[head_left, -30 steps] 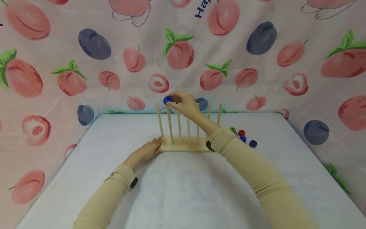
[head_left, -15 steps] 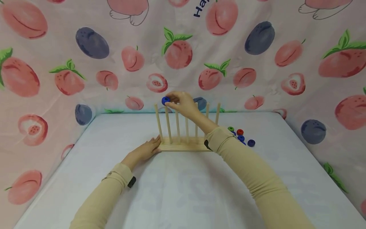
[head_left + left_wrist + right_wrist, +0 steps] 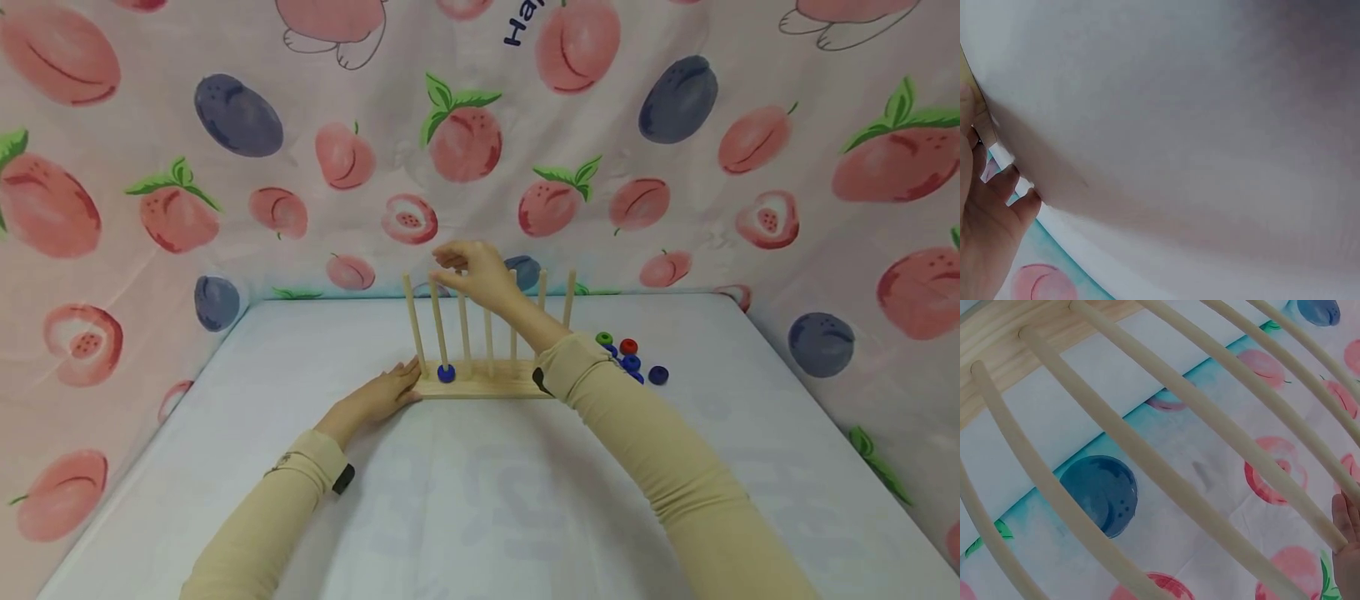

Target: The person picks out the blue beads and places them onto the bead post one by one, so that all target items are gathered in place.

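A wooden peg rack (image 3: pixel 487 390) stands on the white table, its several upright pegs rising from a flat base. Around the foot of the second peg from the left sits a blue bead (image 3: pixel 446 373). My right hand (image 3: pixel 483 273) hovers at the top of that peg, thumb and fingers parted with nothing between them. In the right wrist view, the edge of my right hand (image 3: pixel 1347 550) shows beside a peg tip. My left hand (image 3: pixel 382 395) rests against the base's left end, fingers stretched out. The left wrist view shows left-hand fingers (image 3: pixel 1025 206) spread near the base edge.
Right of the rack lie loose beads: a green one (image 3: pixel 604 338), a red one (image 3: pixel 628 347) and several blue ones, with a dark blue bead (image 3: pixel 658 375) farthest right. A fruit-printed cloth (image 3: pixel 480 167) hangs behind the table and at its sides.
The right hand has let go of the blue bead, which has dropped down the second peg to the base. Its fingers have parted. The left hand stays at the rack's end.
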A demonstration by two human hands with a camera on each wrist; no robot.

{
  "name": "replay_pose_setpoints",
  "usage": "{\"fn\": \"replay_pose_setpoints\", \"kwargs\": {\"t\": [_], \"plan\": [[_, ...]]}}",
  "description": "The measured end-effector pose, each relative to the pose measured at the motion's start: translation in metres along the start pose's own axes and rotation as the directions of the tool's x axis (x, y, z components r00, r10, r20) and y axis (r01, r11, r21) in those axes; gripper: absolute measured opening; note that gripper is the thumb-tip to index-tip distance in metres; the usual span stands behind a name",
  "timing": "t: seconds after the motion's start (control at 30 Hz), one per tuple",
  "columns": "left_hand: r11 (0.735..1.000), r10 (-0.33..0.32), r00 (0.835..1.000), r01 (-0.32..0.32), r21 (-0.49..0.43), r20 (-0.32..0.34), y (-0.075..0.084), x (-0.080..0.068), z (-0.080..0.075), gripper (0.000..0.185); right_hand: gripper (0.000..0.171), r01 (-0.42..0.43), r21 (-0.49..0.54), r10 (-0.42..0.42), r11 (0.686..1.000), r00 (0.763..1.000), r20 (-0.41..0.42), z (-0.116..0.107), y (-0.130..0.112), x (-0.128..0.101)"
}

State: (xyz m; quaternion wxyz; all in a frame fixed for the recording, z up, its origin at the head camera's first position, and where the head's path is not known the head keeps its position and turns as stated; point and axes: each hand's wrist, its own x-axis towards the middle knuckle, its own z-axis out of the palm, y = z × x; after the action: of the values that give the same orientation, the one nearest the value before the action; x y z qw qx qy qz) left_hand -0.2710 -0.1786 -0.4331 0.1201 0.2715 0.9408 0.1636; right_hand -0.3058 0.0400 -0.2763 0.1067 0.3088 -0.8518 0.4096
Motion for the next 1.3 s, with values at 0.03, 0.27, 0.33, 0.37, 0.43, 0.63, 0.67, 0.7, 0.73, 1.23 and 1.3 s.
{"fn": "replay_pose_setpoints", "kwargs": {"t": [0.03, 0.27, 0.33, 0.37, 0.43, 0.63, 0.67, 0.7, 0.73, 1.23, 1.3], "plan": [[1.000, -0.001, 1.000, 0.001, -0.002, -0.002, -0.0002, -0.0001, 0.0004, 0.057, 0.038, -0.003, 0.000, 0.003, 1.000, 1.000, 0.001, -0.0002, -0.0002, -0.0002], [1.000, 0.001, 1.000, -0.001, 0.006, -0.019, -0.0007, 0.0005, 0.0017, 0.057, 0.038, -0.003, -0.005, 0.003, 1.000, 1.000, 0.005, -0.0005, 0.0014, -0.0001], [1.000, -0.004, 1.000, 0.004, 0.002, -0.018, -0.0007, 0.0004, 0.0018, 0.057, 0.038, -0.005, -0.002, 0.005, 1.000, 1.000, 0.006, -0.0005, 0.0018, 0.0000], [1.000, -0.004, 1.000, 0.004, 0.003, -0.020, -0.0007, 0.0004, 0.0019, 0.057, 0.038, -0.007, 0.001, 0.007, 1.000, 1.000, 0.007, -0.0004, 0.0019, 0.0001], [1.000, -0.005, 1.000, 0.005, 0.001, -0.022, -0.0009, 0.0002, 0.0018, 0.057, 0.038, -0.009, 0.004, 0.009, 1.000, 1.000, 0.009, -0.0005, 0.0017, 0.0000], [1.000, -0.008, 1.000, 0.008, 0.004, -0.028, -0.0005, -0.0019, 0.0007, 0.057, 0.038, -0.009, 0.023, 0.009, 1.000, 1.000, 0.017, -0.0019, 0.0015, -0.0003], [1.000, -0.008, 1.000, 0.008, 0.003, -0.027, -0.0005, -0.0019, 0.0008, 0.057, 0.037, -0.007, 0.026, 0.007, 1.000, 1.000, 0.019, -0.0022, 0.0019, -0.0001], [1.000, -0.004, 1.000, 0.004, 0.003, -0.028, -0.0001, -0.0018, 0.0008, 0.057, 0.037, -0.006, 0.027, 0.005, 1.000, 1.000, 0.021, -0.0025, 0.0021, -0.0001], [1.000, -0.005, 1.000, 0.005, 0.000, -0.026, 0.0001, -0.0018, 0.0009, 0.057, 0.038, -0.005, 0.028, 0.005, 1.000, 1.000, 0.023, -0.0028, 0.0022, 0.0000], [1.000, -0.001, 0.999, 0.000, -0.013, -0.037, 0.0006, -0.0030, 0.0018, 0.056, 0.038, -0.016, 0.084, 0.014, 0.996, 1.000, 0.023, -0.0040, -0.0003, -0.0025], [1.000, 0.005, 0.999, -0.006, -0.022, -0.038, 0.0012, -0.0020, 0.0029, 0.056, 0.038, -0.021, 0.088, 0.019, 0.996, 0.999, 0.029, -0.0070, 0.0004, -0.0033]]}}
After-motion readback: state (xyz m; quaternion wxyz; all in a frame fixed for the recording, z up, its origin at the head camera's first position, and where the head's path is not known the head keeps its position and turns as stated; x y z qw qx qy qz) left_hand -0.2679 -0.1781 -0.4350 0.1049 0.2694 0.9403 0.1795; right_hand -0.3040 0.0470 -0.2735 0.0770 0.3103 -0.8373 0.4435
